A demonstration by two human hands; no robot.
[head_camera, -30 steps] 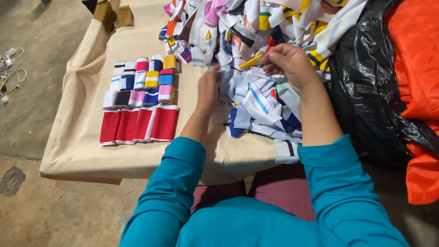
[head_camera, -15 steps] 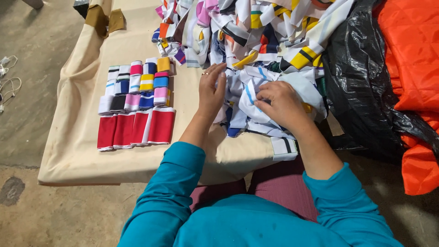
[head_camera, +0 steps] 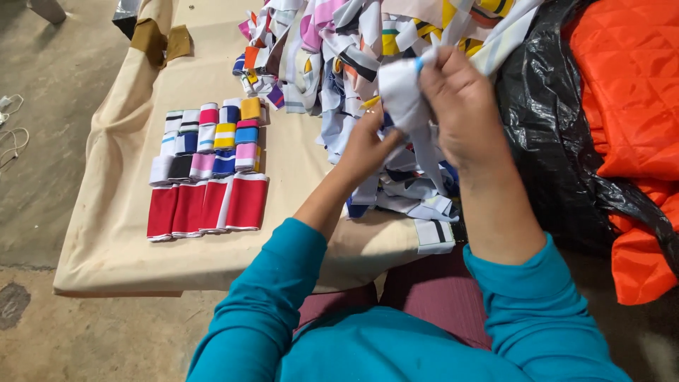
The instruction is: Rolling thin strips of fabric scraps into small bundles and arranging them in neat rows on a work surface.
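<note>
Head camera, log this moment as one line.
left hand: touching white strip | right hand: holding white strip raised | fabric pile behind | sorted cuffs left on table

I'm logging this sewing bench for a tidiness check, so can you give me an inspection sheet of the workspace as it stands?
Surface: table draped in beige cloth.
Job's things: white fabric strip, lifted above the pile of mixed strips.
Clutter: sorted folded pieces laid in rows, red ones nearest; two brown scraps at the far edge.
Grippers: right hand pinches the strip's top; left hand grips it lower down.
Cables: white cord on the floor, left.
Surroundings: concrete floor; black plastic sheet and orange quilted fabric on the right.
</note>
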